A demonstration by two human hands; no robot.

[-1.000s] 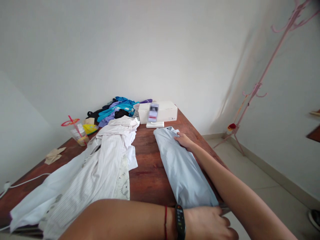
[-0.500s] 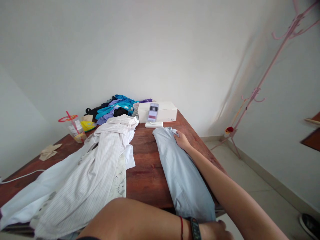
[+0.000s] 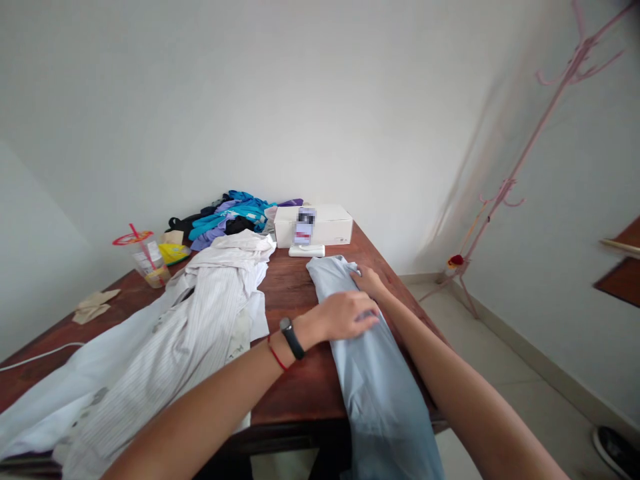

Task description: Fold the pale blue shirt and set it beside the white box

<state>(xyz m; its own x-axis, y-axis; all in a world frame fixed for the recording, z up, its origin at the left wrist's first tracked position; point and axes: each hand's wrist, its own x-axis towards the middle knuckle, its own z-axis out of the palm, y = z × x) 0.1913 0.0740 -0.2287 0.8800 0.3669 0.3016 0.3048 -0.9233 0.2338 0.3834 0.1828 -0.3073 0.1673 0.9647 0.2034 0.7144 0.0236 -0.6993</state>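
Note:
A pale blue-grey garment [image 3: 380,373], folded into a long strip, lies along the right side of the table and hangs over its near edge. My right hand [image 3: 369,281] is at the strip's far right corner, its fingers closed on the cloth there. Over the upper part of the strip is my left hand [image 3: 345,315], slightly blurred, with loosely bent, parted fingers and nothing visible in them. Whether it touches the cloth is unclear. A black wristband [image 3: 292,339] and a red string are on the left wrist.
White and striped clothes [image 3: 210,293] are laid out on the left of the wooden table [image 3: 293,363]. Behind are a clothes heap [image 3: 233,217], a plastic cup [image 3: 150,262], a white box [image 3: 333,225] and a phone [image 3: 304,228] on a white stand. A pink coat rack [image 3: 520,160] leans into view at right.
My left hand has moved from the garment's near end up to its far part. My right hand keeps its place at the far corner. The cloth's near end now hangs more loosely.

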